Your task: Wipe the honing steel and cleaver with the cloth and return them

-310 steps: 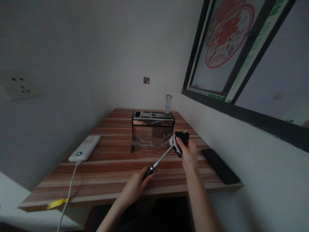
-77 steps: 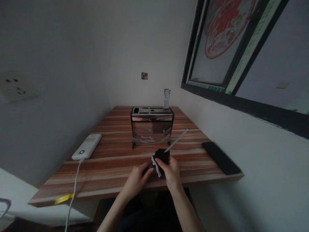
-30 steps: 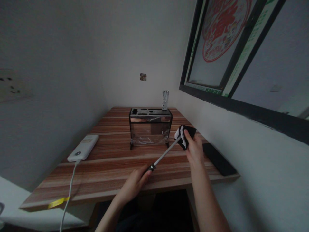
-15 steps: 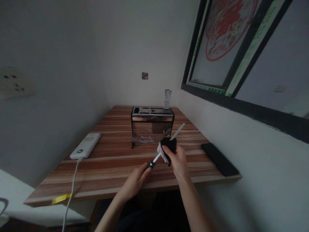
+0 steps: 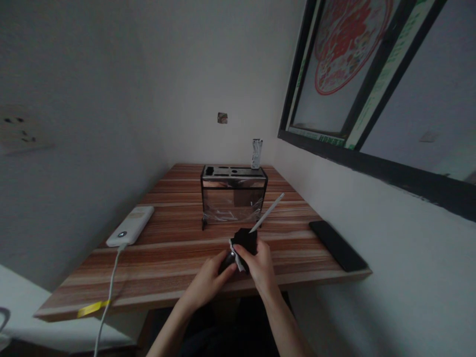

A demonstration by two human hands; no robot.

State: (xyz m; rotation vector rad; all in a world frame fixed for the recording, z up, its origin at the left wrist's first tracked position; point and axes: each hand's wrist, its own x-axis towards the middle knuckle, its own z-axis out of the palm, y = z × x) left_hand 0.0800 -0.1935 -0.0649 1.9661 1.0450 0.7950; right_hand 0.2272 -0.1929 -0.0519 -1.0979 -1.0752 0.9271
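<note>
My left hand [image 5: 210,277] is closed around the dark handle [image 5: 226,262] of what looks like a honing rod. Its long pale shaft [image 5: 267,212] slants up and to the right. My right hand [image 5: 260,263] pinches a black cloth [image 5: 245,240] with a white edge, wrapped around the shaft close to the handle. The two hands are nearly together above the table's front edge. Behind them stands a knife block [image 5: 234,173] with a slotted top, clear front and dark frame. A silvery-white upright piece [image 5: 256,153] rises at its right end.
On the left of the striped wooden table [image 5: 167,223] lies a white power bank [image 5: 130,225] with a white cable [image 5: 111,287]. A black phone [image 5: 338,245] rests near the right edge. Yellow tape [image 5: 89,308] sticks to the front edge. Walls enclose the left, back and right.
My right hand has slid the cloth down the shaft toward the handle, moving left and nearer to me. More of the shaft now shows beyond the cloth. The left hand has barely moved.
</note>
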